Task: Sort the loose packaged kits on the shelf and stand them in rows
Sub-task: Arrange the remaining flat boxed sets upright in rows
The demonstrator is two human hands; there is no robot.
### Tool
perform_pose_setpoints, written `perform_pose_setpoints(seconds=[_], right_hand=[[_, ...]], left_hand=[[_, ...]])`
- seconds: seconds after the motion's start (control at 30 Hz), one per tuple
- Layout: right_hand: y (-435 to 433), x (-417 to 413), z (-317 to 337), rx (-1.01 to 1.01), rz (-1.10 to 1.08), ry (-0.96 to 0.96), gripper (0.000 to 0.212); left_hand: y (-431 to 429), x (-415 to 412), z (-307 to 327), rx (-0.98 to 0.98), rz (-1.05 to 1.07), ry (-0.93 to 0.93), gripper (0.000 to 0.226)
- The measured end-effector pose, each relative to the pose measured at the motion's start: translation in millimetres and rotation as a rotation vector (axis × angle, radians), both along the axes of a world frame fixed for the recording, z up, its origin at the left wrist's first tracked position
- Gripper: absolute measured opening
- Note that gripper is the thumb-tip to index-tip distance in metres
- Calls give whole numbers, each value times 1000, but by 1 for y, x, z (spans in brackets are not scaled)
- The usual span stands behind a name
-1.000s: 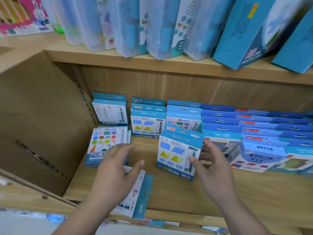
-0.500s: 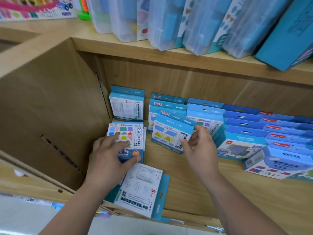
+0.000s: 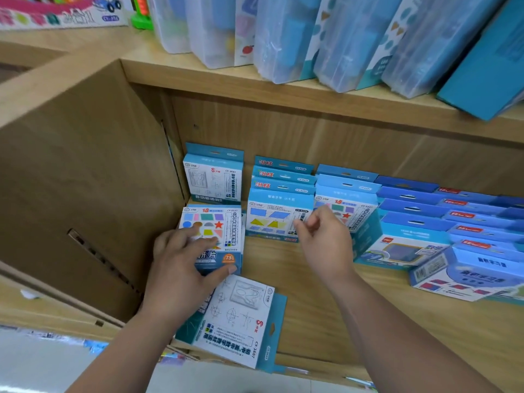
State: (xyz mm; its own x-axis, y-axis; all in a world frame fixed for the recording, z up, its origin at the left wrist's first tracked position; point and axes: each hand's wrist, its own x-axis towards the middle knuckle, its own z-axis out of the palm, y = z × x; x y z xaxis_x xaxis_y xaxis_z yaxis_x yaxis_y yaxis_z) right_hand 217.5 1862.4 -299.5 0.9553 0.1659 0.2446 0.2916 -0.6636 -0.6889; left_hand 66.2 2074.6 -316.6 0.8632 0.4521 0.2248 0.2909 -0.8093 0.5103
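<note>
A head-worn view looks down into a wooden shelf (image 3: 312,307) bay that holds small blue packaged kits. The left hand (image 3: 181,268), at about seven o'clock in the view, lies on a coloured-shapes kit (image 3: 215,222) beside the bay's left wall. Its fingers are spread straight across the card and its thumb reaches the lower right corner.

At six o'clock from that kit, a white geometry-template kit (image 3: 241,319) lies flat and askew at the shelf's front edge, partly hidden by the left forearm. A matching template kit (image 3: 214,180) stands upright at the back, at twelve o'clock from the coloured-shapes kit.

The right hand (image 3: 323,245), near the centre, has its fingers curled at the right edge of a triangles-and-parallelograms kit (image 3: 272,219). That kit stands at the front of a row of similar packs. The view is too soft to tell whether thumb and finger pinch the edge or only touch it.

At three o'clock, rows of blue kits (image 3: 411,205) stand one behind another, with tilted kits (image 3: 402,251) in front of them. Clear plastic cases (image 3: 283,38) line the upper shelf at twelve o'clock.
</note>
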Motion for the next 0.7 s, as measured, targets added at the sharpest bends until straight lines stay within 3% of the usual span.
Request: perform_pose_setpoints(seconds=[0.2,0.4,0.6,0.7], right_hand=[[-8,-16,-8,120,109,50,18],[-27,-38,-40,110,234,149,40],[-39,-42,-49,109,352,190,53],[-41,-40,-49,160,347,191,43]], left_hand=[[-8,-3,5,-49,67,-2,83],[-22,4,20,-126,145,270,126],[-19,12,16,-20,189,347,130],[-15,12,17,-33,196,316,130]])
